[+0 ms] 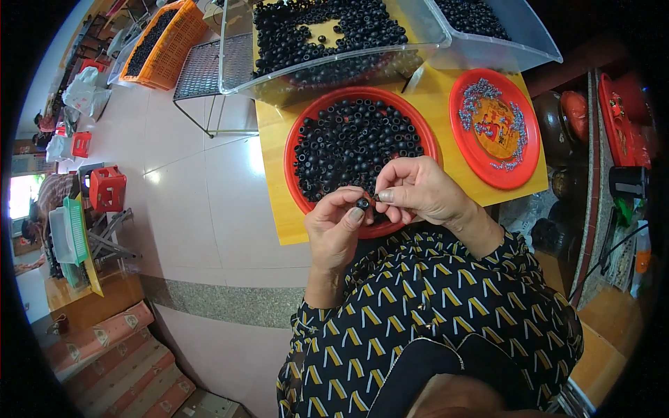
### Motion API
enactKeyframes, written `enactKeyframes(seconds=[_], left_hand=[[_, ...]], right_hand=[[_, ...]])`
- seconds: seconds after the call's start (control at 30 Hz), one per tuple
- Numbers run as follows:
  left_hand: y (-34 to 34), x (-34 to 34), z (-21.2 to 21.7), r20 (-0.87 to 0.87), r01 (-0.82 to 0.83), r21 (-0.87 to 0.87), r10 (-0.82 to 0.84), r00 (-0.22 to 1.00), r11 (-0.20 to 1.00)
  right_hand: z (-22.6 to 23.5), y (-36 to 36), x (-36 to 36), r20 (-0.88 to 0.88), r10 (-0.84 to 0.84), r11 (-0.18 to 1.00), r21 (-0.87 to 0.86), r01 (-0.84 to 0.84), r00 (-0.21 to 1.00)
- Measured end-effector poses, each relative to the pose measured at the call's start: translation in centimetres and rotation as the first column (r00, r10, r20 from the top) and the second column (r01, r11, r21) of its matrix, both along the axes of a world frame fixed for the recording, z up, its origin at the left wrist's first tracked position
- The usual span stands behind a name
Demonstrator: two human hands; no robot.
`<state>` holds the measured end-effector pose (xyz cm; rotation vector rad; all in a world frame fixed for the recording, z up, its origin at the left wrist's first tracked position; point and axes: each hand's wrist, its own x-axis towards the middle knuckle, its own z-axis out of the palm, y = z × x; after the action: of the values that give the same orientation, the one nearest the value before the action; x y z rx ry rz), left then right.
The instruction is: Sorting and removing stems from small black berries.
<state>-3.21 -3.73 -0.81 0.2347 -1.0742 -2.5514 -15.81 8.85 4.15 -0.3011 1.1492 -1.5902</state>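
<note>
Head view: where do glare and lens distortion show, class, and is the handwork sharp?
Head view: the window is partly blown out, and glare whitens the floor beside the table; head view: the bin has a bowed rim, and the corners fall to black; head view: left fingers and right fingers look fairly sharp, though the right's piece is too tiny to identify.

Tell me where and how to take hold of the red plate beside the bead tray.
Grip the red plate by its rim, at the left and right edges, coming from the person's side. The round rim looks mostly bare, while small silvery pieces lie loose inside; the clear bin crowds its far edge. Keeping it level should likely avoid spills.
</note>
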Motion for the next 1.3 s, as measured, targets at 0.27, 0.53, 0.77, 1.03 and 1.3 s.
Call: enactKeyframes(seconds=[0.27,0.53,0.77,1.03,1.3], left_hand=[[0.5,-0.2,1.0,0.031,-0.026,-0.156,0.031,0.999,0.987],[0.7,0.1,1.9,0.043,-0.043,-0.449,0.07,0.997,0.892],[1.5,0.2,2.2,-0.011,-0.124,-0.65,0.155,0.988,0.749],[1.7,0.1,3.0,-0.078,-0.122,-0.812,0.1,0.992,0.571],[2.0,-0.7,2.4,-0.07,-0.083,-0.848,0.043,0.997,0.523]], right_hand=[[1.1,-0.1,0.0,-0.141,0.096,0.995,0.033,-0.093,0.985],[1.1,0.4,0.3,-0.174,0.112,0.994,0.027,-0.109,0.978],[0.2,1.1,0.4,-0.205,0.127,0.991,-0.026,-0.135,0.971],[-0.7,2.0,1.0,-0.03,0.252,0.951,-0.175,-0.253,0.967],[-1.4,2.3,1.1,-0.13,0.203,0.974,-0.08,-0.214,0.971]])
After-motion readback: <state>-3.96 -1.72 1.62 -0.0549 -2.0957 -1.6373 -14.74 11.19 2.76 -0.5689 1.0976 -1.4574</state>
